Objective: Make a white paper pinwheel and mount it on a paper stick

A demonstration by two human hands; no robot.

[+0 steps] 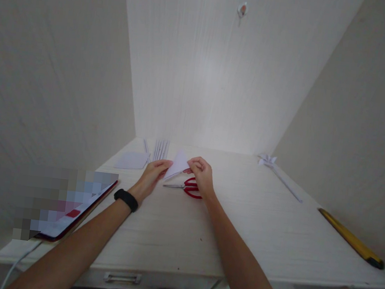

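Note:
A folded white paper triangle (178, 163) is held above the white desk (246, 225) between both my hands. My left hand (152, 173) pinches its lower left edge; a black band (126, 200) sits on that wrist. My right hand (203, 176) grips the paper's right corner. Red-handled scissors (187, 187) lie on the desk just under my right hand, blades pointing left.
A white paper sheet (131, 160) and several rolled paper strips (160, 149) lie at the back left. A paper flower on a long stem (273, 166) lies at the back right. A yellow pencil-like tool (350, 238) rests at the right edge. A tablet (77, 210) with a cable sits at the left.

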